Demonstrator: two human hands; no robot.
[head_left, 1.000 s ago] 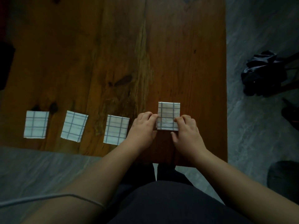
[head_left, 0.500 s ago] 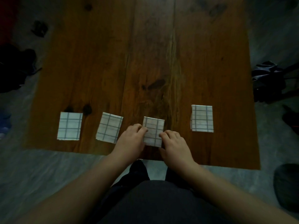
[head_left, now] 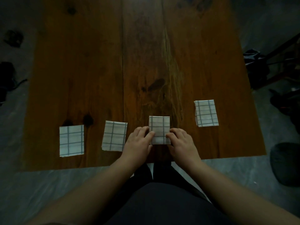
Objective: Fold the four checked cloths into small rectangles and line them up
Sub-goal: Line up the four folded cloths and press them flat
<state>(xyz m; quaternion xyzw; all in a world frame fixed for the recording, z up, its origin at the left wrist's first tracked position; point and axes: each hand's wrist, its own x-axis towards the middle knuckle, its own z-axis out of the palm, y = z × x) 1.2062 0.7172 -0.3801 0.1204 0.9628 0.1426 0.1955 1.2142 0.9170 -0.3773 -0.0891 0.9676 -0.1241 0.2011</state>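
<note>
Four folded white checked cloths lie in a row near the front of the wooden table (head_left: 146, 54). The leftmost cloth (head_left: 71, 140) and the second cloth (head_left: 114, 135) lie untouched, the second slightly tilted. The third cloth (head_left: 159, 127) stands square to the table edge. My left hand (head_left: 138, 142) grips its lower left edge with curled fingers, and my right hand (head_left: 183, 143) grips its lower right edge. The fourth cloth (head_left: 205, 113) lies alone to the right, a little farther back than the others.
The table's front edge runs just below the cloths, with grey floor beyond it. Dark objects (head_left: 256, 69) and chair legs stand on the floor to the right, a dark round shape (head_left: 285, 163) at the lower right, and dark items (head_left: 6, 78) to the left.
Both hands left the fourth cloth and moved left onto the third. The third cloth, tilted half a second ago, now sits straight and slightly farther back.
</note>
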